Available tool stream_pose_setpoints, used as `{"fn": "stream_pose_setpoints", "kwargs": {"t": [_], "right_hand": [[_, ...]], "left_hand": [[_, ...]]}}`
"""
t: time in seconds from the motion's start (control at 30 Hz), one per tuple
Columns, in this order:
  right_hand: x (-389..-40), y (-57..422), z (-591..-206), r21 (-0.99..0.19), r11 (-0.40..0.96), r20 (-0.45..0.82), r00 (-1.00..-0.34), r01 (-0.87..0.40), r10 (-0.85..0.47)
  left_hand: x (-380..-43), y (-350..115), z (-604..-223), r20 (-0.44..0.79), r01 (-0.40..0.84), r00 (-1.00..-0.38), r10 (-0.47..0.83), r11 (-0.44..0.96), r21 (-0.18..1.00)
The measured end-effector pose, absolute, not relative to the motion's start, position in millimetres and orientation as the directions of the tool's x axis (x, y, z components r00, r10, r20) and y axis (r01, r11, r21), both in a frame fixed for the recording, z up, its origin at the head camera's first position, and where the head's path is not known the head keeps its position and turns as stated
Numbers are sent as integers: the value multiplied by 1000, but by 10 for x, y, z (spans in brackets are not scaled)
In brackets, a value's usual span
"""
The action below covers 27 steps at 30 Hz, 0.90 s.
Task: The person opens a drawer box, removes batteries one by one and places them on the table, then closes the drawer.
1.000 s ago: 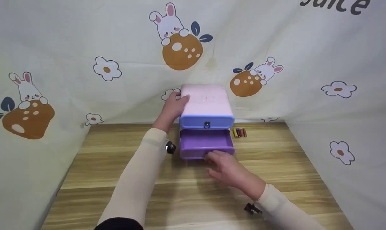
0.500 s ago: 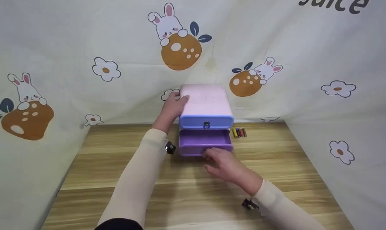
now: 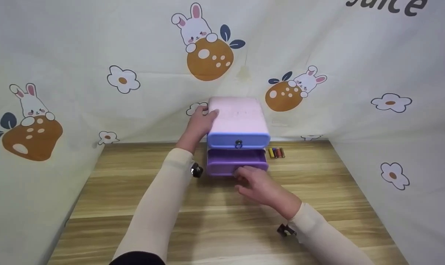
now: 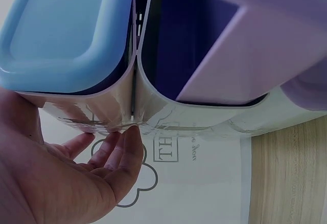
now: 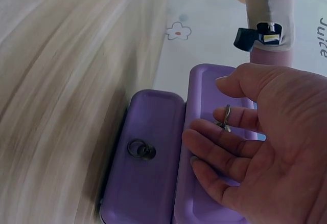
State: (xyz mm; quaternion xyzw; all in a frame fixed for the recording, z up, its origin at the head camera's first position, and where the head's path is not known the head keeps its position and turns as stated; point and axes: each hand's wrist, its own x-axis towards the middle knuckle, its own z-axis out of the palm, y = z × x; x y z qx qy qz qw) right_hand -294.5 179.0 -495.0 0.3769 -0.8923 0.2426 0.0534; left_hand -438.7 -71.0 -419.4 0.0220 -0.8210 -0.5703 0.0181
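A pink-topped drawer cabinet (image 3: 237,114) stands against the back cloth. Its blue top drawer (image 3: 222,141) is closed, and the purple drawer (image 3: 219,168) below is pulled partly out. My left hand (image 3: 200,123) holds the cabinet's left upper edge, thumb on top; in the left wrist view the fingers (image 4: 115,155) lie against the side wall. At the purple drawer's front, my right hand (image 3: 261,186) presses with loosely bent fingers. The right wrist view shows a metal ring pull (image 5: 227,116) at the index finger. Another purple drawer (image 5: 148,178) with its own ring sits beneath.
Several small coloured cylinders, like batteries (image 3: 276,152), lie right of the cabinet on the wood-grain table (image 3: 134,191). Printed cloth (image 3: 152,110) hangs behind and at both sides. Each sleeve carries a black clip-on camera (image 3: 197,170) at the wrist.
The purple drawer has slid inward toward the cabinet, with my right hand moving forward against its front. My left hand stays in place on the cabinet.
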Motion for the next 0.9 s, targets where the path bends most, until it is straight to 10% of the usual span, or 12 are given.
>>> {"fn": "stream_pose_setpoints", "kwargs": {"t": [0.9], "right_hand": [[-3219,1802,-4994,-397,594,302,-711,-699,-635]], "left_hand": [[-4394,-705,-4187,7,-16,-998,-58,382,924]]}}
